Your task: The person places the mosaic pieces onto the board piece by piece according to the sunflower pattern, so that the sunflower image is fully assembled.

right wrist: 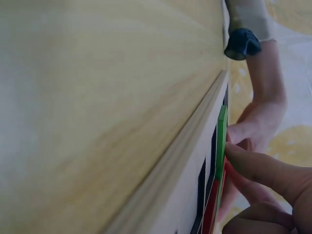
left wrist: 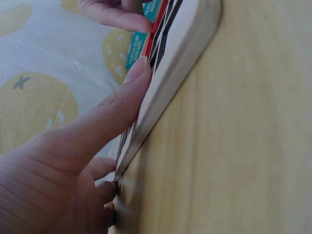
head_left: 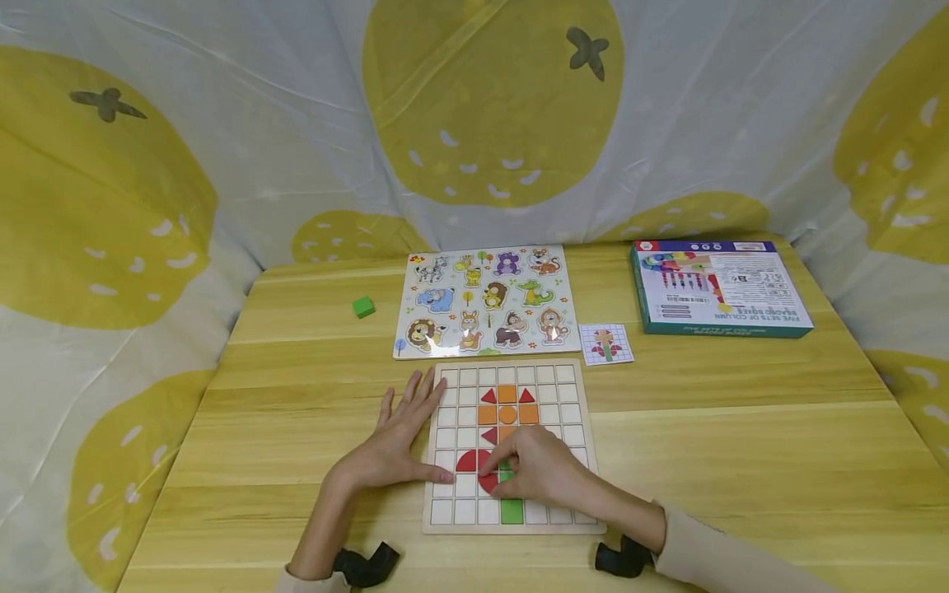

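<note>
A wooden grid board [head_left: 511,529] lies flat on the table. My right hand [head_left: 544,465] reaches over it, thumb and forefinger pinching a red rounded piece [head_left: 487,483] at its lower middle. Another red quarter-round piece [head_left: 466,461] sits up and to the left of it. Higher up are red triangles [head_left: 488,396], orange squares [head_left: 486,414] and an orange disc [head_left: 507,414]. A green square [head_left: 511,511] lies below; more green is partly hidden by the right hand. My left hand [head_left: 389,445] spreads along the board's left side, its thumb [left wrist: 139,70] resting on the edge.
An animal puzzle board [head_left: 485,301] lies behind the grid board. To its right are a small picture card [head_left: 607,344] with a flower pattern and a flat box [head_left: 722,288]. A small green block [head_left: 363,307] lies at left. A patterned cloth [head_left: 296,123] hangs behind.
</note>
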A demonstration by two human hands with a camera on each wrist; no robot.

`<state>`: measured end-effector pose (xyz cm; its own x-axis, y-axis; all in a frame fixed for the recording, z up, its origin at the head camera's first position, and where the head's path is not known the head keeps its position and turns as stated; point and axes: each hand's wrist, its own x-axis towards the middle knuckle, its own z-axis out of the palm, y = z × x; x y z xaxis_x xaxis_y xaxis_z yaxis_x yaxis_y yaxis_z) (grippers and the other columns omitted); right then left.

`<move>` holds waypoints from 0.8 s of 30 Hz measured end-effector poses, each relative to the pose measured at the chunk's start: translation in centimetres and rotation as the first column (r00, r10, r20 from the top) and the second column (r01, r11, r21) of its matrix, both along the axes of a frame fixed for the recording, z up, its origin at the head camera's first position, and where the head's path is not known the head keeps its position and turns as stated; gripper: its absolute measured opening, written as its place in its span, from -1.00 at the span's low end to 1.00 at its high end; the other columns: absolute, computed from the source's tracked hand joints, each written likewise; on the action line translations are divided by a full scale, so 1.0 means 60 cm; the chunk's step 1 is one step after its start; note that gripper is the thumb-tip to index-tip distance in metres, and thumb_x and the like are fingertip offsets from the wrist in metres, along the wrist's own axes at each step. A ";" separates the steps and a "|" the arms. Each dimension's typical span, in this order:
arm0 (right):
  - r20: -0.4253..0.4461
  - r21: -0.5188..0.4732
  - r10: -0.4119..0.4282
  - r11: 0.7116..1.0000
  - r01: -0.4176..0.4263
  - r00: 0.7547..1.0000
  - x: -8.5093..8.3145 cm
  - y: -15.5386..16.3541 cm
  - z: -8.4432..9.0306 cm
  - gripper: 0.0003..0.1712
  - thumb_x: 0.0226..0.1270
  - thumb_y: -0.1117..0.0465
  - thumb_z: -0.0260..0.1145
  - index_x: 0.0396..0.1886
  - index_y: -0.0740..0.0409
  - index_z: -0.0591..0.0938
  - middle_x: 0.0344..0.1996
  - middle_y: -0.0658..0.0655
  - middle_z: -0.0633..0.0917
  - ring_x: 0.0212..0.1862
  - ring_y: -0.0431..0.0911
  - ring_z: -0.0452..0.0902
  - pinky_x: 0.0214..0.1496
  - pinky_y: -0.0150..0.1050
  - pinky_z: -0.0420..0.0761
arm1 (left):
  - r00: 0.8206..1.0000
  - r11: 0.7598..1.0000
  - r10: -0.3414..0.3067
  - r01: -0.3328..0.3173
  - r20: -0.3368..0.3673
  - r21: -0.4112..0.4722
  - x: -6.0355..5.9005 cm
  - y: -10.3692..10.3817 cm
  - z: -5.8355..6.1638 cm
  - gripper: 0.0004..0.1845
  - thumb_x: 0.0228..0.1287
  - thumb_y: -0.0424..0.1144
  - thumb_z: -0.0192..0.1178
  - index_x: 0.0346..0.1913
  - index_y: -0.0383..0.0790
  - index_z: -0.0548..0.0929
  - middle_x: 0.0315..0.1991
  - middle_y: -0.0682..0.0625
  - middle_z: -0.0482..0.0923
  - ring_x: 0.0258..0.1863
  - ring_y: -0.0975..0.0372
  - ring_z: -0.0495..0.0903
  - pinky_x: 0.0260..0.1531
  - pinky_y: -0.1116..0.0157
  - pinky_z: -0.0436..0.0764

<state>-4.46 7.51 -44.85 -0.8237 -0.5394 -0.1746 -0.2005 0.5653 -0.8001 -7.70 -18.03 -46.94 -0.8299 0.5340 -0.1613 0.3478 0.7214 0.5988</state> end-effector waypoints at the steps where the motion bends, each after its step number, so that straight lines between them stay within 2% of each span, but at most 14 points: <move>1: -0.004 0.002 0.002 1.000 -0.002 1.000 0.000 0.000 0.000 -0.80 -0.10 0.25 0.57 -0.38 -0.01 0.81 -0.90 -0.17 0.31 -0.78 -0.33 0.15 -0.71 -0.48 0.11 | 1.000 1.000 0.001 -0.001 0.002 0.001 0.000 0.000 0.000 0.38 -0.23 0.32 0.45 0.56 0.01 -0.22 0.59 0.00 -0.44 0.56 0.00 -0.49 0.40 -0.23 -0.51; 10: -0.034 0.041 -0.006 0.999 0.007 0.999 -0.001 0.000 0.000 -0.80 -0.13 0.22 0.59 -0.40 -0.07 0.82 -0.81 -0.13 0.45 -0.68 -0.32 0.22 -0.68 -0.46 0.13 | 1.000 1.000 0.001 -0.001 0.005 0.004 0.002 0.002 0.001 0.38 -0.22 0.30 0.46 0.56 0.00 -0.21 0.59 -0.01 -0.44 0.56 0.00 -0.48 0.40 -0.22 -0.51; 13: -0.026 0.039 -0.003 0.999 0.004 1.000 -0.002 0.003 0.000 -0.81 -0.11 0.20 0.58 -0.40 -0.08 0.82 -0.82 -0.14 0.43 -0.69 -0.31 0.23 -0.67 -0.45 0.15 | 1.000 1.000 0.001 -0.001 0.004 0.002 0.002 0.003 0.002 0.38 -0.21 0.30 0.46 0.56 -0.01 -0.22 0.59 -0.01 -0.44 0.56 0.00 -0.48 0.40 -0.23 -0.51; 18: 0.097 -0.075 0.015 0.997 -0.007 0.995 -0.012 0.022 -0.003 -0.85 0.05 0.11 0.52 -0.32 -0.07 0.81 -0.85 -0.12 0.34 -0.74 -0.31 0.17 -0.66 -0.47 0.15 | 1.000 1.000 -0.005 0.005 -0.002 0.002 0.002 0.003 0.004 0.38 -0.21 0.29 0.47 0.56 -0.03 -0.22 0.59 -0.02 -0.44 0.56 -0.01 -0.47 0.40 -0.23 -0.50; 21: 0.195 -0.158 0.017 0.987 0.014 0.981 -0.022 0.045 -0.004 -0.80 0.11 0.04 0.48 -0.25 -0.08 0.80 -0.83 -0.11 0.31 -0.72 -0.29 0.16 -0.65 -0.47 0.16 | 1.000 1.000 -0.005 0.005 -0.008 0.003 0.002 0.004 0.003 0.38 -0.22 0.29 0.47 0.56 -0.03 -0.21 0.59 -0.03 -0.42 0.56 -0.03 -0.46 0.40 -0.24 -0.48; 24: 0.257 -0.206 0.021 0.978 0.033 0.966 -0.031 0.072 -0.003 -0.74 0.12 -0.01 0.47 -0.20 -0.07 0.79 -0.82 -0.08 0.26 -0.69 -0.27 0.14 -0.62 -0.45 0.16 | 1.000 1.000 -0.004 0.004 -0.016 0.004 0.004 0.002 0.000 0.39 -0.23 0.28 0.48 0.56 -0.04 -0.20 0.59 -0.05 -0.42 0.56 -0.04 -0.45 0.39 -0.25 -0.47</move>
